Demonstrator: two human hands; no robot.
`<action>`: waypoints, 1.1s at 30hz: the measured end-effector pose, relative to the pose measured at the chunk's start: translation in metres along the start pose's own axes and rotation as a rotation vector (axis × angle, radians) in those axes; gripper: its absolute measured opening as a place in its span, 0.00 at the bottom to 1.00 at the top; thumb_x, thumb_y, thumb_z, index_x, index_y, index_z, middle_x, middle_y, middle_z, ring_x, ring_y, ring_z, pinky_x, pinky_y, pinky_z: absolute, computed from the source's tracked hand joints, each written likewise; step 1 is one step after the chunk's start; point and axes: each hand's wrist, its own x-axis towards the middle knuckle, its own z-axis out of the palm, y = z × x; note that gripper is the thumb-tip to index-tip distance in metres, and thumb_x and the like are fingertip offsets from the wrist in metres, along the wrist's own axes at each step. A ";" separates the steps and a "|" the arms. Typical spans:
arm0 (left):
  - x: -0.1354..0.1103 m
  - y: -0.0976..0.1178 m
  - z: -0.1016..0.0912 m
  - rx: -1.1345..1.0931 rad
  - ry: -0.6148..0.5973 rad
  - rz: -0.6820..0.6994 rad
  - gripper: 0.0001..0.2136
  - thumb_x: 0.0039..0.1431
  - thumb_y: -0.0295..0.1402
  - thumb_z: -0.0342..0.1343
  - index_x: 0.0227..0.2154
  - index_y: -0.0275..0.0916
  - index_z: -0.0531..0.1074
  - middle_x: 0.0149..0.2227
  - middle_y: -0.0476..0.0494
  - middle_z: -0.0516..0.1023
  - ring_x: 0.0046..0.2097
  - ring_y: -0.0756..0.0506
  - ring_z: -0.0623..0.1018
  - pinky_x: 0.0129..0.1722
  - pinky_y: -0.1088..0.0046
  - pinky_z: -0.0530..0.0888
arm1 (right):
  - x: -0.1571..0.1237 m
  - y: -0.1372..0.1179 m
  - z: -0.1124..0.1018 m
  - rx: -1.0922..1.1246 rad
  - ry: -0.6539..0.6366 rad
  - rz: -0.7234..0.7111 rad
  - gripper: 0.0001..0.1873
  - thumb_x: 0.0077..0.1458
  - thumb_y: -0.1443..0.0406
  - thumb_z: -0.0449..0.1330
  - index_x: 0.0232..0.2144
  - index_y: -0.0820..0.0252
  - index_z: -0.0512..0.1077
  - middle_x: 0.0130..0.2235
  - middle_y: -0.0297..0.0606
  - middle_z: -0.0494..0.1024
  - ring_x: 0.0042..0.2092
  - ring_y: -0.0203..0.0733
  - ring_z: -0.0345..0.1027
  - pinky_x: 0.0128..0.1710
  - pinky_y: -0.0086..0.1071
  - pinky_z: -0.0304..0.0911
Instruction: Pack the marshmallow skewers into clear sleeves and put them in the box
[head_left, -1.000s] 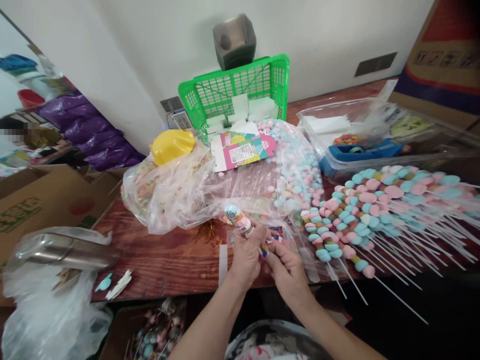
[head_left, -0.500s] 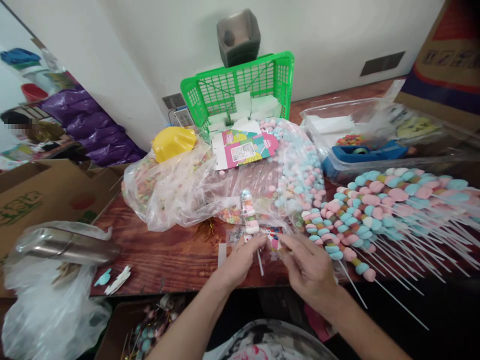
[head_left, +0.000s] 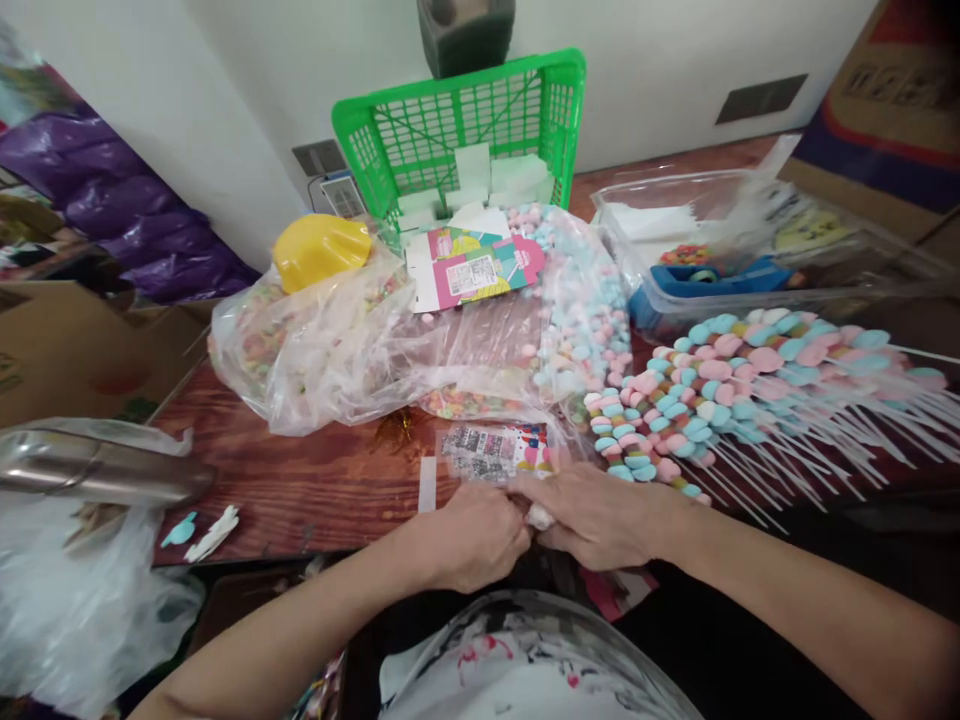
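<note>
Pinching a small whitish piece [head_left: 540, 517], too hidden to identify, the right hand [head_left: 600, 515] meets the left hand [head_left: 480, 540], whose fingers are curled closed over contents not visible. The piece sits between both hands at the near edge of the table [head_left: 367, 505]. Printed packaging [head_left: 487, 447] lies just beyond, pink-and-blue candy skewers [head_left: 724, 370] to the right, and a green basket [head_left: 576, 100] stands at the back.

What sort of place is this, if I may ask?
Probably a small confectionery workshop: many pink and blue sweets on sticks, a large clear bag of loose pieces, and a cardboard box.
</note>
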 end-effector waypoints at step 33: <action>-0.066 -0.027 0.041 -0.004 0.686 -0.201 0.12 0.61 0.24 0.42 0.28 0.35 0.70 0.26 0.44 0.70 0.29 0.48 0.69 0.31 0.73 0.66 | 0.064 -0.009 -0.002 0.273 0.284 0.070 0.11 0.59 0.63 0.55 0.43 0.56 0.71 0.39 0.36 0.77 0.40 0.40 0.69 0.40 0.32 0.61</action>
